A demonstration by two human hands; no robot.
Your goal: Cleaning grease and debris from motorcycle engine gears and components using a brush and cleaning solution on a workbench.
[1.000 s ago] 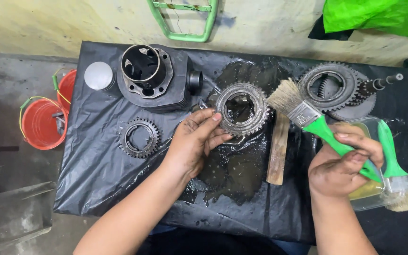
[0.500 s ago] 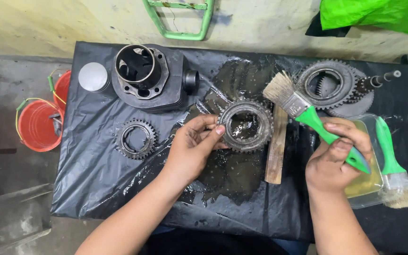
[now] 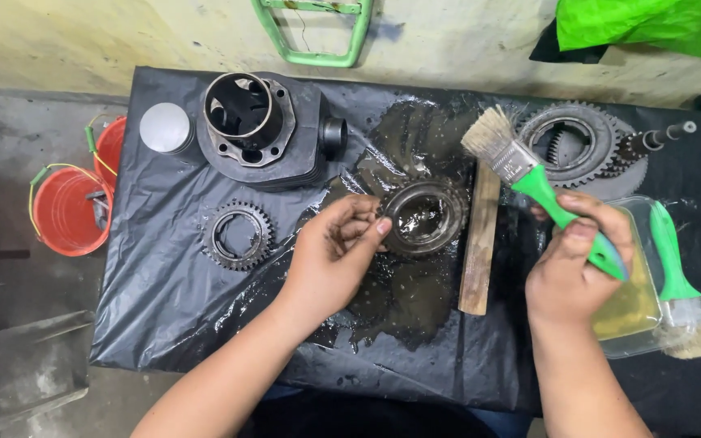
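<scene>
Steadying oily round steel gear [image 3: 423, 217], left hand [image 3: 333, 258] pinching rim; right hand [image 3: 574, 264] beside, gripping green-handled paintbrush [image 3: 541, 188]; slick gear may slip.

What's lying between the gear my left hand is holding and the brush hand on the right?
In the head view, a wooden stick lies lengthwise on the wet black sheet, between the gear at the left hand and the right hand.
</scene>
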